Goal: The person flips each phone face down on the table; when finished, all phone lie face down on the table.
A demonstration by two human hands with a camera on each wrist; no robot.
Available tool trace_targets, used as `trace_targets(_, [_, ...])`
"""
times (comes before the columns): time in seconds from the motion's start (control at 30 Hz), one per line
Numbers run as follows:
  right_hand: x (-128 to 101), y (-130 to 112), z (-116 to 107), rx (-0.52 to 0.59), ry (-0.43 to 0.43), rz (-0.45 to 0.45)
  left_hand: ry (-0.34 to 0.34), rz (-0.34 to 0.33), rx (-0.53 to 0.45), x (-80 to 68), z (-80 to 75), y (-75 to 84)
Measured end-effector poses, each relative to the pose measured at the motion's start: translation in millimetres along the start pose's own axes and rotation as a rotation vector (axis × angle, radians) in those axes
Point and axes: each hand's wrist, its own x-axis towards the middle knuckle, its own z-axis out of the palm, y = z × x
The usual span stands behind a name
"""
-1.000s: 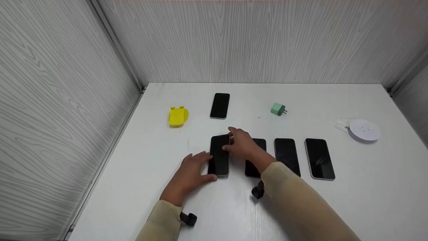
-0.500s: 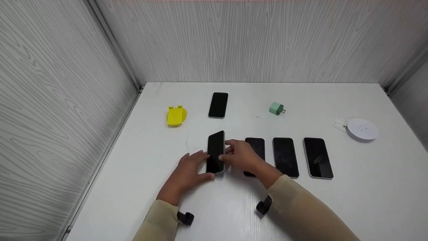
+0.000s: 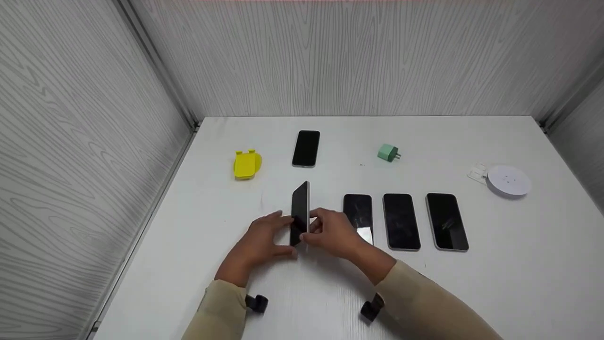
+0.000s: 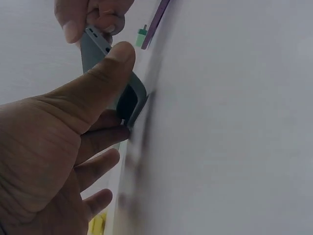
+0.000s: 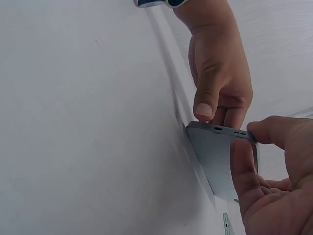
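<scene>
Looks like the step here is tipping the phone (image 3: 300, 212) up; it's near upright, long edge seemingly on the counter (image 3: 212, 203). Right hand (image 3: 335, 231) has it pinched near the top edge; left hand (image 3: 264, 238) is loosely spread, just touching it. I'd say the next move needs a firm pinch, avoiding the flat phone (image 3: 357, 210) to its right.

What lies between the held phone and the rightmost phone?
In the head view: the right hand, gripping the held phone, then the row's left phone and middle phone.
</scene>
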Motion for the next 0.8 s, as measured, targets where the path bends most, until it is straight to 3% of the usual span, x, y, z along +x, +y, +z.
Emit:
trace_targets(0.13, [-1.9,-2.5,3.8,-0.034,0.03,-0.02,-0.019,-0.031,-0.093,3.3,-7.4,-0.3])
trace_targets(0.27, [-2.9,-3.5,7.5,-0.046,0.049,-0.031,-0.012,-0.119,-0.134,20.1,-15.3,10.0])
trace_targets(0.43, [-1.8,-4.0,10.1,-0.071,0.071,-0.047,-0.037,-0.215,-0.05,46.4,-29.7,28.6])
trace_targets(0.63, [-1.7,-3.6,14.4,-0.108,0.079,-0.049,-0.067,-0.233,0.055,74.1,-37.0,34.3])
trace_targets(0.8, [-2.9,-6.4,16.6,-0.102,0.091,-0.059,-0.079,-0.243,0.082,85.0,-38.8,35.4])
